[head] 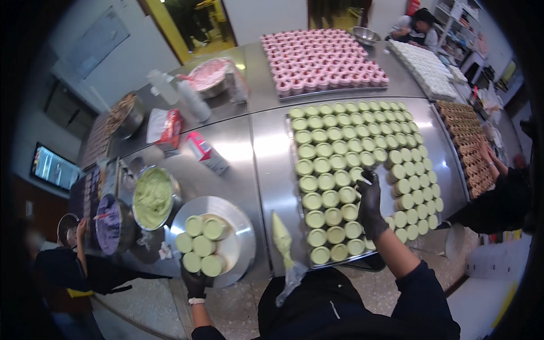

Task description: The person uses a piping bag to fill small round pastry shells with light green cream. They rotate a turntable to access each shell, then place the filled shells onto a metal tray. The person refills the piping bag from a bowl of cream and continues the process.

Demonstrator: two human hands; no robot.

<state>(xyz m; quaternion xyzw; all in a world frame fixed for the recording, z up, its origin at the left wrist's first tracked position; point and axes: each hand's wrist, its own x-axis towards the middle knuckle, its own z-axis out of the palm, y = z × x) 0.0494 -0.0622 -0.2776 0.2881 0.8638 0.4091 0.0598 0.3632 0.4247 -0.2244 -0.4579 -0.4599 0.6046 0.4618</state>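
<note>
My right hand point(370, 208), in a black glove, reaches over a metal tray point(384, 199) filled with rows of round cups topped with smooth green cream point(315, 219). Its fingers are among the cups beside a gap in the rows. A small white patch shows at the fingertips; whether they grip anything is hidden. My left hand point(195, 280), also black-gloved, is at the near rim of a round metal turntable point(240, 229). Several green-topped cups point(204, 245) stand there, the nearest right by my fingers. Their grip is hidden. A piping bag with green cream point(281, 238) lies between turntable and tray.
Bowls of green cream point(153, 197) and purple cream point(108, 225) stand left, near a carton point(207, 153) and a tissue pack point(165, 129). Behind are a pink cream bowl point(210, 74) and pink-topped cups point(318, 59). A co-worker's hands point(488, 155) are over brown-topped items point(463, 140) at right.
</note>
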